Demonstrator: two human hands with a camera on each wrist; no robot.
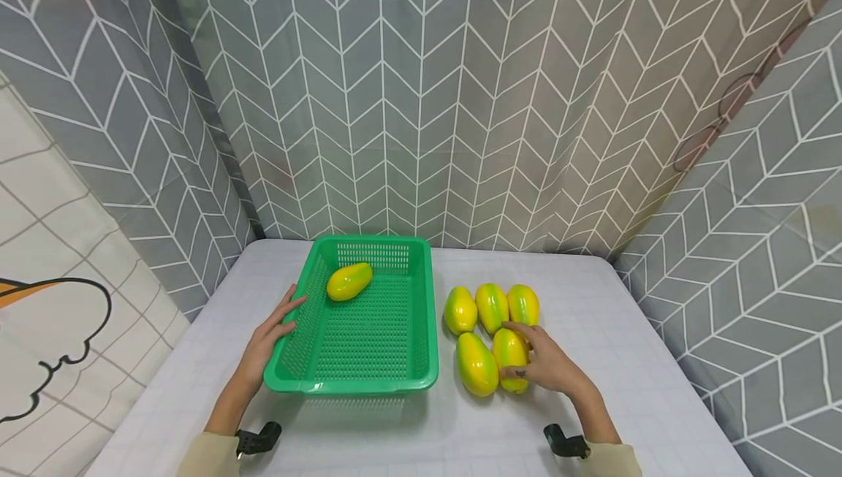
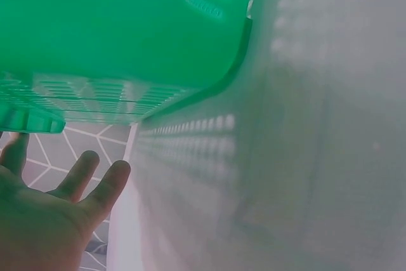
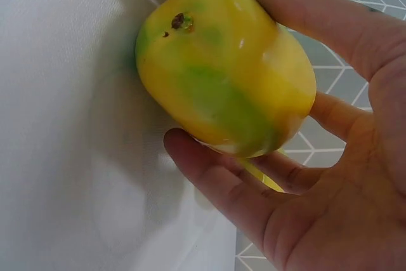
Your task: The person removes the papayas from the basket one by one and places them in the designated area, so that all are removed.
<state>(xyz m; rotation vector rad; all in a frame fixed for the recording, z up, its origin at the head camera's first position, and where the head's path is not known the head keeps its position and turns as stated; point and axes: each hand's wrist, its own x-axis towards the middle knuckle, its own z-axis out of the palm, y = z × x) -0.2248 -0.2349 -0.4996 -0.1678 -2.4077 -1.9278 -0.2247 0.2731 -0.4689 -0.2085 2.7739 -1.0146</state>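
Observation:
My right hand curls round a yellow-green papaya, the nearer right one of a group on the table. In the right wrist view the thumb lies along one side of this papaya and the fingers along the other. A second papaya sits just left of it, and a row of three stands behind, one being the middle papaya. My left hand rests with spread fingers at the left rim of a green plastic basket. Inside the basket, toward its back left, lies one papaya.
A pale cloth covers the table. Grey curtains with white chevron lines hang behind it and at both sides. A white patterned cloth hangs at the far left.

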